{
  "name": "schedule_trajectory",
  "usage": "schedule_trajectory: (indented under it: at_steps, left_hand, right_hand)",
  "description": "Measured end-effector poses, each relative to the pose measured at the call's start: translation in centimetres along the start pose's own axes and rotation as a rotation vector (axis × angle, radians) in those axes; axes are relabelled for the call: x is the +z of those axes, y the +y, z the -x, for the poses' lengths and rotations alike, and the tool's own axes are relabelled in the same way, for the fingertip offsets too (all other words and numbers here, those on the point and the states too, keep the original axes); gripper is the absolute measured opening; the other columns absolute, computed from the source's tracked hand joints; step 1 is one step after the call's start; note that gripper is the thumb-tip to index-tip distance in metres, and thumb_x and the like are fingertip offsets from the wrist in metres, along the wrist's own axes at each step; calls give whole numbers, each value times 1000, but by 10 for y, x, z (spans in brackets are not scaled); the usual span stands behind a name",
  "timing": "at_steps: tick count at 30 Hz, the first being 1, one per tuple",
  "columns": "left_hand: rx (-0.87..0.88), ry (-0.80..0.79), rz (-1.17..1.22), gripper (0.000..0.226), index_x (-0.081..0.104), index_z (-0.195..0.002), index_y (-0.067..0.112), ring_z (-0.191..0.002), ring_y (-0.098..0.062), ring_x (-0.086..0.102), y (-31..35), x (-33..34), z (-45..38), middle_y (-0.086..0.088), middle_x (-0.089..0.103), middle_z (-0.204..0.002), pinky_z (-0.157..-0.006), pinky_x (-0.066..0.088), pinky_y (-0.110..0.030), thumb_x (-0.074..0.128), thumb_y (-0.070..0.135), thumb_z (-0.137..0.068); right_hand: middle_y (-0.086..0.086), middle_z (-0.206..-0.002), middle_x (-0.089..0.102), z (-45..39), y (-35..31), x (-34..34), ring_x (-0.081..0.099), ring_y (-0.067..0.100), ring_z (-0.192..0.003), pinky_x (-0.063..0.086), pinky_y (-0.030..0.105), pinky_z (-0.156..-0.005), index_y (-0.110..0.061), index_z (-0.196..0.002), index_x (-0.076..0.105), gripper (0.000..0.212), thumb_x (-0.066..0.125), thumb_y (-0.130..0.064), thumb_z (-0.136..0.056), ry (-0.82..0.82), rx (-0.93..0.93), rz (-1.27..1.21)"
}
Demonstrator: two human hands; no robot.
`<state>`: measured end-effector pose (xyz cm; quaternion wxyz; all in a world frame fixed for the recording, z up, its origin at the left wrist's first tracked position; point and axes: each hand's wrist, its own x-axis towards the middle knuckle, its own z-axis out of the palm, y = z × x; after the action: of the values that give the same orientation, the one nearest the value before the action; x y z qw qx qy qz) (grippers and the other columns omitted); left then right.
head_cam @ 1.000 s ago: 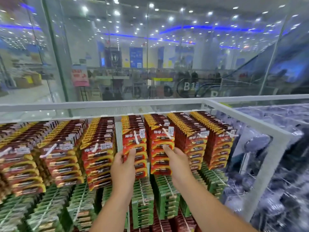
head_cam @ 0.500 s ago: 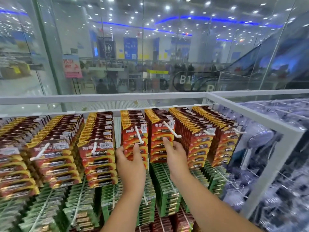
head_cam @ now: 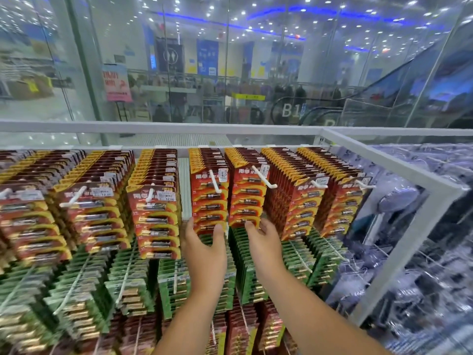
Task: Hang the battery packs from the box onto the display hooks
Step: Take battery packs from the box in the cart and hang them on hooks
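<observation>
L forearm rises from bottom centre w/ left hand [head_cam: 204,248] palm toward the rack, fingers loosely spread & released, tips at the bottom edge of a red battery pack stack [head_cam: 208,193] on its white hook [head_cam: 214,181], gripping nothing. R forearm angles up from lower right; right hand [head_cam: 263,239] also slack-open, fingertips touching the bottom of the adjacent red stack [head_cam: 247,198] on a hook [head_cam: 263,177]. Green packs [head_cam: 297,257] hang in the row below.
</observation>
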<state>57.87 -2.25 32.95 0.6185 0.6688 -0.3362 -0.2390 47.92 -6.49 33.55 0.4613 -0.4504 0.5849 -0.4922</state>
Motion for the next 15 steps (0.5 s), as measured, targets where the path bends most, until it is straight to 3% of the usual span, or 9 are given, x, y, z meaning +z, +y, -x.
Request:
schedule_trajectory:
  at_steps: [2,4,6,8,10,12,15]
  left_hand:
    - [-7,-20,-13,60,41,-152,29,-143,-22,39,-4,-2,9,-2,39,-154,-106,36,-36,66,41,-99]
    - [1,-23,-25,56,44,-148,29,-139,-21,41,-5,-5,20,-1,38,-150,-101,36,-33,68,41,-98]
    - [17,-19,-45,57,44,-147,29,-140,-20,41,-5,-9,31,1,37,-150,-102,38,-33,67,43,-98]
    - [28,-43,-67,56,45,-147,32,-142,-19,40,-4,-12,42,4,38,-152,-110,41,-40,65,48,-98]
    - [46,-73,-96,52,47,-144,37,-141,-17,43,-1,-12,60,8,41,-152,-113,43,-45,64,53,-97]
    - [62,-96,-107,45,49,-137,43,-135,-15,48,6,-10,85,12,44,-149,-108,47,-44,63,56,-97]
    - [63,-156,-92,42,52,-137,42,-129,-14,52,16,-1,128,14,48,-145,-99,50,-42,64,53,-98]
  right_hand:
    - [-10,-116,57,8,5,-7,56,9,-102,44,38,-103,-39,-103,58,7,63,-34,-103,-36,-8,-21]
    - [-9,-135,54,19,9,-18,53,15,-128,43,38,-109,-29,-136,56,33,62,-35,-104,-69,-14,-33]
    - [-8,-152,48,32,12,-31,46,14,-141,43,32,-110,-23,-154,46,55,63,-37,-103,-86,-26,-37]
    - [-10,-150,49,46,14,-51,49,11,-137,46,25,-102,-26,-152,47,54,64,-39,-102,-112,-54,-39]
    - [-15,-143,53,56,19,-76,51,11,-135,47,33,-109,-34,-142,51,44,66,-41,-101,-142,-73,-57]
    - [-20,-134,54,66,21,-105,52,9,-130,45,35,-109,-42,-132,50,36,67,-42,-100,-161,-82,-61]
    - [-19,-133,55,78,29,-152,53,7,-127,42,30,-102,-37,-132,51,37,69,-40,-99,-152,-105,-71]
